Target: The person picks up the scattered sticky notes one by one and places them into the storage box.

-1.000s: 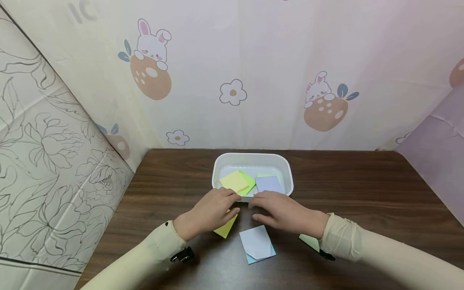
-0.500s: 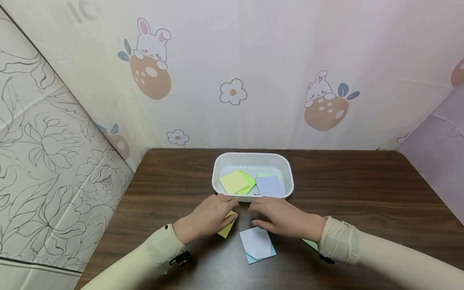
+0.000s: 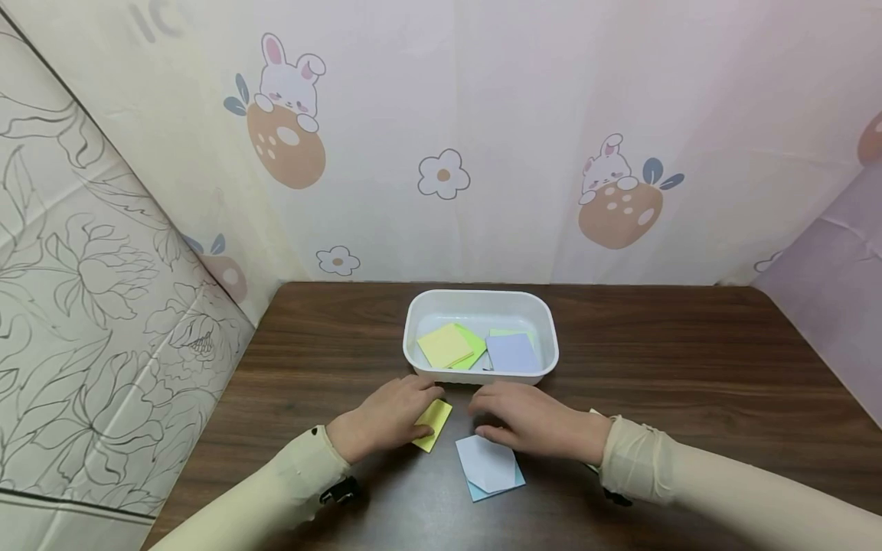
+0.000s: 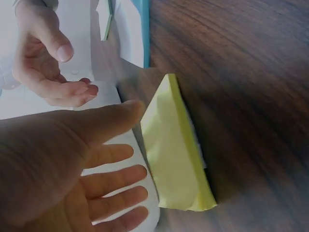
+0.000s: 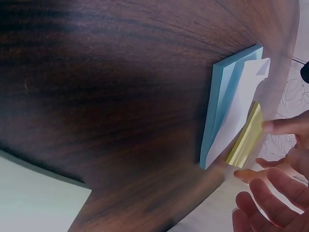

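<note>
My left hand (image 3: 389, 417) hovers at a yellow sticky-note pad (image 3: 437, 422) lying on the table, fingers loosely extended. In the left wrist view, the thumb (image 4: 113, 121) reaches toward one edge of the pad (image 4: 171, 159), and the other fingers spread along its far side. My right hand (image 3: 534, 419) holds nothing, its relaxed fingers over the table just behind a light blue note pad (image 3: 517, 480) topped by a pale, bent-cornered sheet (image 3: 488, 461). The blue pad (image 5: 219, 101) also shows in the right wrist view, with the right fingers (image 5: 270, 203) at the lower right.
Behind the hands stands a white plastic tray (image 3: 475, 304), holding yellow (image 3: 444, 346), bright green (image 3: 474, 353) and lilac (image 3: 513, 353) notes. A pale green pad (image 5: 38, 198) lies near the right wrist, mostly hidden in the head view. A patterned cloth (image 3: 441, 115) hangs behind the table.
Both hands have drawn back from the tray's front rim toward the person. The left thumb has come down over the yellow pad, and the right forearm covers more of the pale green pad.
</note>
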Tool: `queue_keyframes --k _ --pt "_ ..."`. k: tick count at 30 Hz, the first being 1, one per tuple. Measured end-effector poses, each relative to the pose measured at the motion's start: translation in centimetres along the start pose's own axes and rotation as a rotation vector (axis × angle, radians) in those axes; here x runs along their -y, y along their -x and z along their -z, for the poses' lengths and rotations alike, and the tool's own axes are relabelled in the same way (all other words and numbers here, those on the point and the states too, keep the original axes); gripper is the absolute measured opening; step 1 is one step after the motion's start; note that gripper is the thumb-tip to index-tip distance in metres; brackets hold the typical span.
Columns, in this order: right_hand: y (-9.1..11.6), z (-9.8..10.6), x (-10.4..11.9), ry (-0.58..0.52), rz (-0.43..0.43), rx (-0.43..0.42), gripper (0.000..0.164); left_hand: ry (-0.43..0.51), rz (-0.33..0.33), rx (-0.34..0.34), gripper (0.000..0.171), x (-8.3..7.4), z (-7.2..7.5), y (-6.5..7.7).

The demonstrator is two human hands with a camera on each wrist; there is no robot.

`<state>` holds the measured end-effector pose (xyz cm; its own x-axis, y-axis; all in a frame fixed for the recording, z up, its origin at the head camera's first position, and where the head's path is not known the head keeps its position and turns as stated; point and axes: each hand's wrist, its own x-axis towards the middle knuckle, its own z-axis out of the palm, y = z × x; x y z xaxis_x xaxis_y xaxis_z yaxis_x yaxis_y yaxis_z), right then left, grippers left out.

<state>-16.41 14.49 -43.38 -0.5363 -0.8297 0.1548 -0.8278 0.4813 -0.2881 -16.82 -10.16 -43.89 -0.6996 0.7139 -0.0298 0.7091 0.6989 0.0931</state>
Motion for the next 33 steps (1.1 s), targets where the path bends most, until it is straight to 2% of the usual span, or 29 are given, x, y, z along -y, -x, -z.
queue_keyframes --k 5,11,17,23,28,33 --pt "-0.1 0.0 0.1 0.003 -0.011 0.021 0.022 -0.023 0.027 0.051 0.060 0.1 -0.3 0.2" --pt "-0.2 -0.2 0.2 -0.007 0.006 0.008 0.019 -0.018 0.041 0.052 0.063 0.2 -0.4 0.1" --pt "-0.2 -0.2 0.2 -0.014 -0.004 0.018 0.019 -0.035 0.060 0.081 0.066 0.4 -0.4 0.1" --pt "-0.3 -0.1 0.2 -0.010 -0.006 0.025 0.020 -0.033 0.068 0.073 0.066 0.5 -0.4 0.1" --pt "-0.4 0.0 0.3 0.000 -0.008 0.032 0.021 -0.009 0.045 0.040 0.062 0.8 -0.5 0.0" --pt "-0.4 0.0 0.3 0.000 -0.011 0.034 0.022 -0.006 0.029 0.007 0.044 1.0 -0.6 -0.2"
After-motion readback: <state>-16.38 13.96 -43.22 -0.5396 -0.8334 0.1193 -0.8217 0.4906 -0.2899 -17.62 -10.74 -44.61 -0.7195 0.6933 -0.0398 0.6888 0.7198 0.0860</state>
